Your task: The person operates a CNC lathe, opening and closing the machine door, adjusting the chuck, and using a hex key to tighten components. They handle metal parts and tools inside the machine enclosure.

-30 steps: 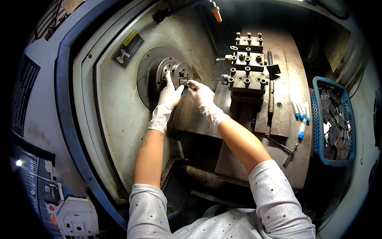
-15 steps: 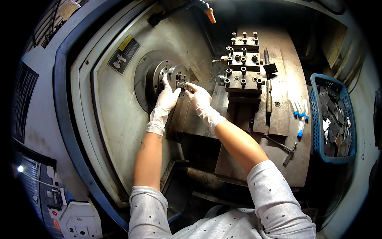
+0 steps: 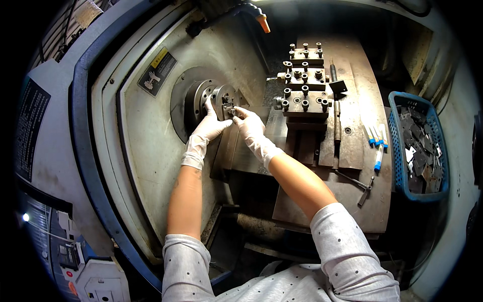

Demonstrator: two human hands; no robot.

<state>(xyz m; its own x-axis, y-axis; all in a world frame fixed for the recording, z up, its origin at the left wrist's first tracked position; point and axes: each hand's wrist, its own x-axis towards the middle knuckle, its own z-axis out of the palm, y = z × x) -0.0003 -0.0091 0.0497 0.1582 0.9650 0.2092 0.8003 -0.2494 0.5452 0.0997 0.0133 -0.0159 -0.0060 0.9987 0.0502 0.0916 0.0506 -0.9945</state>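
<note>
Where fingers (image 3: 242, 111) overlap the chuck (image 3: 219, 95), details hide.

Lt-grey top (image 3: 297, 283) w/ dk dots, slvs (image 3: 187, 257) approx. elbow-length; L grip (image 3: 207, 127) & R grip (image 3: 251, 127) in wht gloves (image 3: 193, 157).

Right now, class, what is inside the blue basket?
The basket holds jumbled flat dark pieces, with a few pale ones among them. The top ones cover the basket's bottom, so anything underneath cannot be seen.

To my right I see a blue rectangular plastic basket (image 3: 399, 156) of flat, mostly dark pieces (image 3: 420, 143), with slim blue-ended clear tubes (image 3: 378, 159) and a grey T-shaped metal tool (image 3: 366, 190) lying to its left.
</note>
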